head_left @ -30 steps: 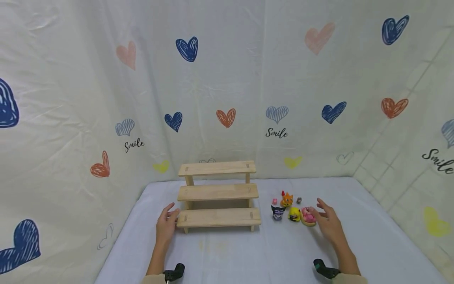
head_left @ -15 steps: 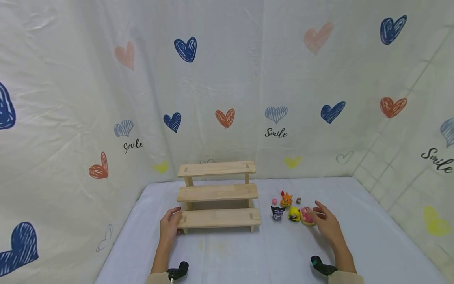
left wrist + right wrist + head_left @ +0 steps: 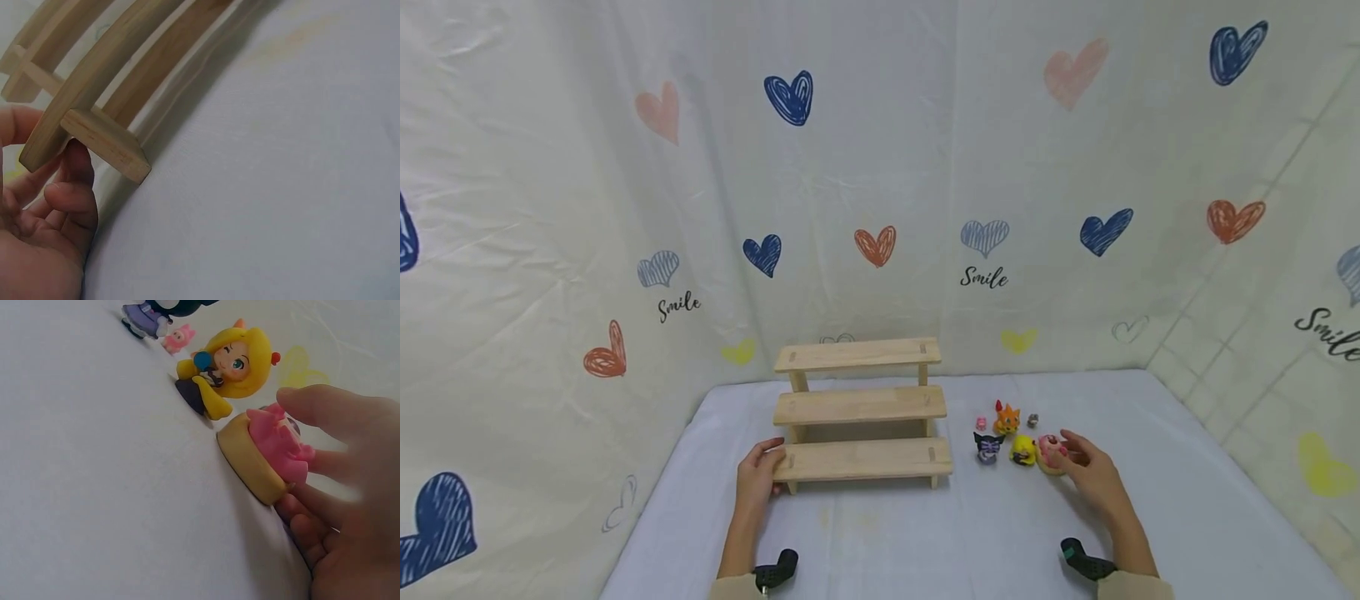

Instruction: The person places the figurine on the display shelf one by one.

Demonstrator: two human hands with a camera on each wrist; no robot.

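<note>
A three-step wooden display stand (image 3: 861, 406) stands at the middle left of the table. My left hand (image 3: 758, 482) grips the left end of its lowest step; the left wrist view shows the fingers (image 3: 69, 194) curled beneath the board. Over on the right, my right hand (image 3: 1093, 479) has thumb and fingers around a pink figurine (image 3: 278, 447) seated in a tan, bowl-like base. Beside it is a yellow-haired figurine (image 3: 1022, 450). Close by stand a black-and-purple figurine (image 3: 988, 447), an orange fox-like figurine (image 3: 1007, 419), a tiny pink figure (image 3: 981, 423) and a small greyish figure (image 3: 1033, 421).
A white cloth covers the table (image 3: 887, 542). Behind it hangs a white curtain (image 3: 880, 150) printed with hearts and "Smile". Dark wrist devices (image 3: 777, 570) sit at both sleeves.
My left hand has moved right onto the stand's lowest step. The right hand's fingers have drawn in around the pink figurine, which looks slightly shifted.
</note>
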